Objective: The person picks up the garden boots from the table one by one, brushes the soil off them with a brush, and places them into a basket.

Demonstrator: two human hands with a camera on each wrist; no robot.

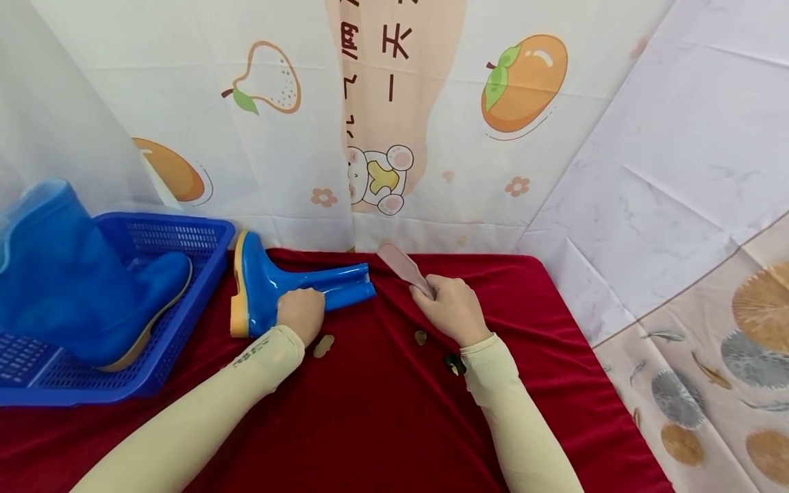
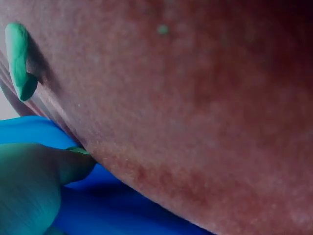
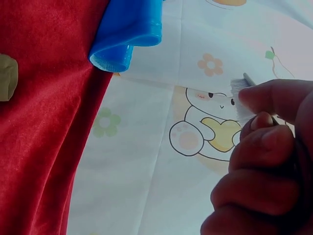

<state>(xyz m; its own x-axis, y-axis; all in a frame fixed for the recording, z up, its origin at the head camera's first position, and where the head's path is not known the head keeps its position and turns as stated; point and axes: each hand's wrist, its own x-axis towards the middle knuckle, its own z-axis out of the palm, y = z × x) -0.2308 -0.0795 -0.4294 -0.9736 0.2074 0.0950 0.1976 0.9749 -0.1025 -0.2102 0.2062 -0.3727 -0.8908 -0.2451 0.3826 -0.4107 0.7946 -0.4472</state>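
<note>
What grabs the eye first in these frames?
A bright blue boot lies on its side on the red cloth, held down by the left hand. Just right of it, the right hand grips a pinkish brush. At far left, a second boot sits in a blue basket.

We note long, close-fitting pale cream fabric sleeves [image 1: 203, 411] on both forearms, cuffed at the wrists; small dark lettering marks the left cuff, lower centre-left.

A blue basket [image 1: 185, 236] sits at the left of the red-clothed desk [image 1: 382, 411], with a second blue boot [image 1: 74, 287] in it. A fruit-printed curtain [image 1: 431, 123] hangs behind.
</note>
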